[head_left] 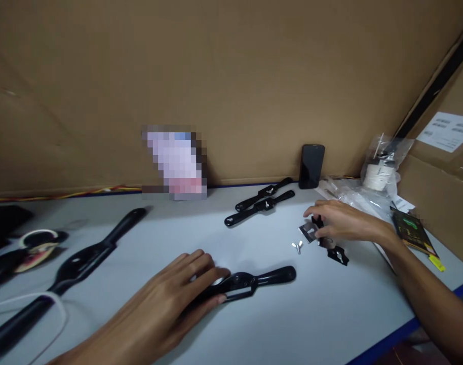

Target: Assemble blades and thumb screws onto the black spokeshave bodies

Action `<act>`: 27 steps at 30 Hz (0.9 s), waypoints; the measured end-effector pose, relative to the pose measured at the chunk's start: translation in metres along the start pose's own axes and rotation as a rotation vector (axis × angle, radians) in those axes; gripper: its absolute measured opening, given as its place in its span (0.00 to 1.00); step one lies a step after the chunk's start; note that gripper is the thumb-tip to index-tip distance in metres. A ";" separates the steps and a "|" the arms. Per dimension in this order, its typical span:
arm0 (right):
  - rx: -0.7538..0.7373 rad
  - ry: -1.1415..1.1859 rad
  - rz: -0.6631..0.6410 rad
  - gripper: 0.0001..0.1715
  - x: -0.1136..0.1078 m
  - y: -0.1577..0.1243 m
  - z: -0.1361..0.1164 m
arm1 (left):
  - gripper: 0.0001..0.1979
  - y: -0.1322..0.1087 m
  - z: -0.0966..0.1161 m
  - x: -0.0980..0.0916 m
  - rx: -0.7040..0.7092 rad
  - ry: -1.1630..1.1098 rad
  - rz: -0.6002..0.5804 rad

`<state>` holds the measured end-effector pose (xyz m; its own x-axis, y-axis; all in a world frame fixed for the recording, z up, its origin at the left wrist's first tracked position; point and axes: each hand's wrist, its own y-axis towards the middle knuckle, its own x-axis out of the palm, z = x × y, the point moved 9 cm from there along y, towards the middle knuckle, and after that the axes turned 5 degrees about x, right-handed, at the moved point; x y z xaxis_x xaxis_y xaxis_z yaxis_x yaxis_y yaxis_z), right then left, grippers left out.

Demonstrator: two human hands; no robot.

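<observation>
Head view, and the black two-handled tool (pixel 242 280) is being held down on the desk (pixel 277 329) just right of centre, grasped by the left hand (pixel 174 294), thumb along its near edge, fingers over its top, presumably so it cannot slide. Out at two o'clock from it, a slotted metal blade (pixel 305 229) is being touched by the right hand (pixel 336 218); whether those curled fingers are closed on it cannot be told. A wing screw (pixel 298 247), also at two o'clock, is laid loose between them, likely for easy reach. A black slotted plate (pixel 335 255) is left at half past two. Near twelve, two similar tools (pixel 259 206) are laid side by side, seemingly parked clear of both hands.
</observation>
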<state>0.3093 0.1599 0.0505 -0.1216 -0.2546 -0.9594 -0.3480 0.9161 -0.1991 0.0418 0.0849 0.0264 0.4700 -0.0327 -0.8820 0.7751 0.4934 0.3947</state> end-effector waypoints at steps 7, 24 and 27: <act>-0.001 0.060 0.001 0.16 0.011 0.007 0.002 | 0.10 -0.002 0.000 0.004 -0.052 -0.073 -0.044; 0.013 1.093 0.001 0.11 0.046 -0.007 -0.082 | 0.20 0.006 0.035 0.011 -0.011 0.008 -0.057; -0.024 1.096 -0.032 0.08 0.060 -0.012 -0.100 | 0.16 0.007 0.044 0.013 0.013 0.029 -0.065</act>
<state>0.2134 0.1025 0.0157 -0.8683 -0.4265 -0.2532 -0.3826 0.9008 -0.2052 0.0715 0.0499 0.0289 0.4061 -0.0392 -0.9130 0.8091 0.4799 0.3393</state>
